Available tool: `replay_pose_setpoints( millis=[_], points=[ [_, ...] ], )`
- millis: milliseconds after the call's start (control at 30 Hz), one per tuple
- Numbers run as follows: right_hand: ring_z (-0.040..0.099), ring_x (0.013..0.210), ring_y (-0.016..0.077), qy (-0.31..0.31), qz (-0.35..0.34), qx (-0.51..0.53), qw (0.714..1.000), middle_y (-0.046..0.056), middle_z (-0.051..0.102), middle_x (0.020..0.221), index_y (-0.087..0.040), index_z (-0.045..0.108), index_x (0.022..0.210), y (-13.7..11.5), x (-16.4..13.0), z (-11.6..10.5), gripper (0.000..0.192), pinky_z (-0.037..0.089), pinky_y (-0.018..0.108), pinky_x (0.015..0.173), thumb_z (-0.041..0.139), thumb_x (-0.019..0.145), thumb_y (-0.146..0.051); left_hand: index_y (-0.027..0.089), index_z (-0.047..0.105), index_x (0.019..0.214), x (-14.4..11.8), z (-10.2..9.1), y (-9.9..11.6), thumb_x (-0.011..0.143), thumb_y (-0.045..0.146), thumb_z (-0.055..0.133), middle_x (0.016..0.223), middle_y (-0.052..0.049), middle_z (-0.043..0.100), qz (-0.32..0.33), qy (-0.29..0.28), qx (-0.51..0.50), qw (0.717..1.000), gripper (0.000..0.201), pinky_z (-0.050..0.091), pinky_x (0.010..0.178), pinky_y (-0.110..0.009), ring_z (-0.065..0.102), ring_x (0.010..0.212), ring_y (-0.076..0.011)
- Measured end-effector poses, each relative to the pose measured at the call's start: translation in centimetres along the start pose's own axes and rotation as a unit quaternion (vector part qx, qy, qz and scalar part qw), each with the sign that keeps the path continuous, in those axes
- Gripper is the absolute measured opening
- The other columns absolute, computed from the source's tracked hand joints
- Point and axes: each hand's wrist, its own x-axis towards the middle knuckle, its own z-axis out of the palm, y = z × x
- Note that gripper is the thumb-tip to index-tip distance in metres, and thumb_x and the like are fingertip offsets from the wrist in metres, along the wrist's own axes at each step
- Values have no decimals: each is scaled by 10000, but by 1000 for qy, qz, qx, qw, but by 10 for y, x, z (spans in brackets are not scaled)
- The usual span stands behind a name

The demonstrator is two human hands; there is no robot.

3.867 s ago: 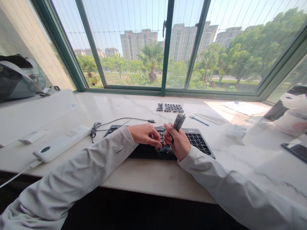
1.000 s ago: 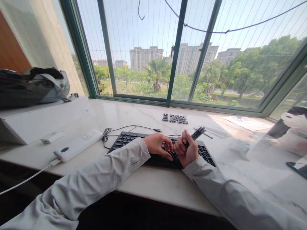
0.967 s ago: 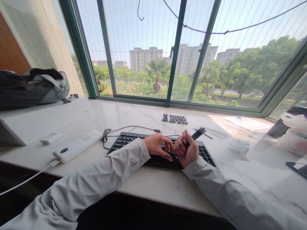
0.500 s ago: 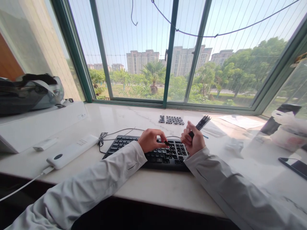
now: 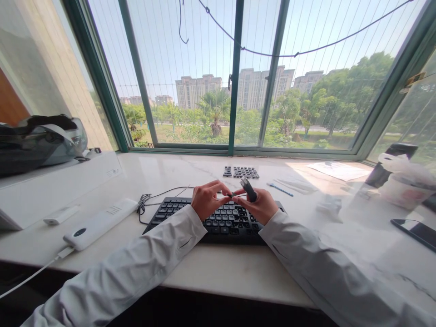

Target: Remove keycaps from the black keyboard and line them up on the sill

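A black keyboard lies on the marble sill in front of me, its cable coiled at the left. Both hands hover just above its back rows, fingertips meeting. My right hand grips a dark keycap-puller tool that points up and away. My left hand pinches at the tool's thin wire end between thumb and fingers; whether a small keycap is there I cannot tell. A group of removed black keycaps sits in rows farther back near the window.
A white power bank with a cable and a small white adapter lie at left beside a white box bearing a helmet. A blue pen, papers, a bag and a phone lie right.
Both hands lifted off the keyboard's front rows and came together above its back rows. The tool swung from pointing right to near upright, and my left fingers moved to its tip.
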Motion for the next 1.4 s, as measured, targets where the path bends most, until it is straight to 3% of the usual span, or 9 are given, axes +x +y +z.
replay_pose_setpoints(
  millis=[167,433,700,967,1200,1300,1400],
  points=[
    [590,639,168,23,-11,-23,999,-10,663,663,-208,764,884,1,3,-4,267,445,275,639,681,742,-419,206,700,886,1,2,-2,805,497,649,927,-4,688,4,0,7,1000,307,412,526,-187,470,518,-47],
    [625,658,162,3,-18,-132,991,-9,711,699,-206,756,886,10,6,-6,270,429,239,615,646,783,-430,225,694,960,2,5,-10,829,435,648,973,11,704,8,-41,6,999,251,438,531,-193,474,499,-45],
    [619,656,158,-24,-38,-170,984,7,710,703,-198,739,860,14,7,-7,285,381,227,592,618,814,-453,238,712,976,0,8,-10,833,394,652,982,14,693,27,-58,23,998,220,440,533,-182,454,481,-33],
    [649,777,193,-34,5,-339,940,44,714,850,-227,613,1029,17,12,-16,219,383,260,693,469,907,-338,236,695,978,8,-4,-16,834,423,618,1013,16,714,-40,-44,123,991,248,466,587,-223,514,475,-64],
    [641,799,213,-64,20,-408,911,52,698,951,-232,561,998,14,16,-30,219,394,294,670,423,912,-378,264,707,954,25,-16,-41,818,410,618,994,32,729,-64,-70,209,973,218,486,780,-254,668,840,-168],
    [646,808,243,-60,57,-433,897,62,703,932,-242,566,1024,14,18,-34,249,405,331,685,415,905,-400,302,712,967,44,-13,-54,811,425,613,1021,44,724,-68,-114,250,959,221,474,834,-280,654,951,-196],
    [651,816,262,-39,98,-442,891,84,703,920,-236,577,1046,18,21,-39,293,410,354,690,384,909,-408,329,714,983,68,-1,-71,796,456,615,1066,49,713,-105,-193,280,935,247,465,843,-289,629,1009,-212]
  ],
)
